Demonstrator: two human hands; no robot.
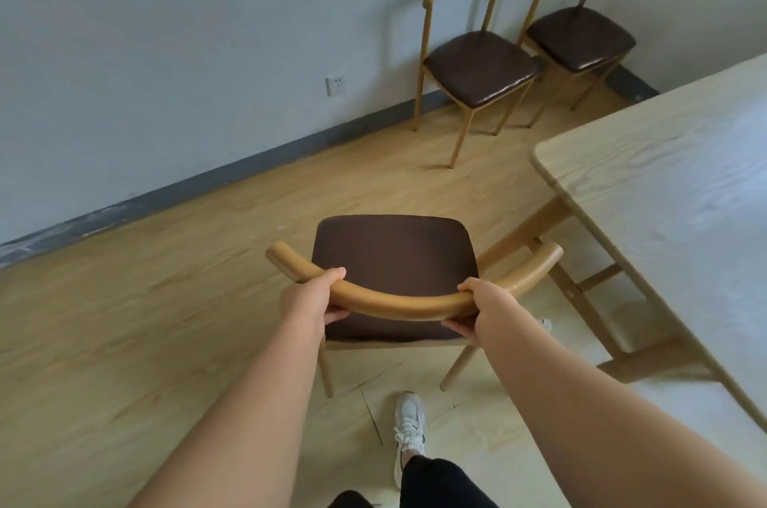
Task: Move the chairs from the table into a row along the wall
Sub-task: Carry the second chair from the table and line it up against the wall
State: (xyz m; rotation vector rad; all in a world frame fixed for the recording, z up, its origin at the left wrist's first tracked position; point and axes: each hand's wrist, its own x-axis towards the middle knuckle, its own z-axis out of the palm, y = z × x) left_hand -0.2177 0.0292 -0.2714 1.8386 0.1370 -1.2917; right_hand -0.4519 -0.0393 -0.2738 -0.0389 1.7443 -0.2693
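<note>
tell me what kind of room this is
Probably a sparse dining or meeting room. A long pale wooden table stands on wood-look flooring; a brown-seated chair and its twin stand against the bare wall; the left hand and right hand grip a third chair by its backrest.

No text, label, brand, number or sign can be read anywhere, neither on the wall socket (335, 85) left of centre nor on the white shoe (409, 430) at the bottom.
</note>
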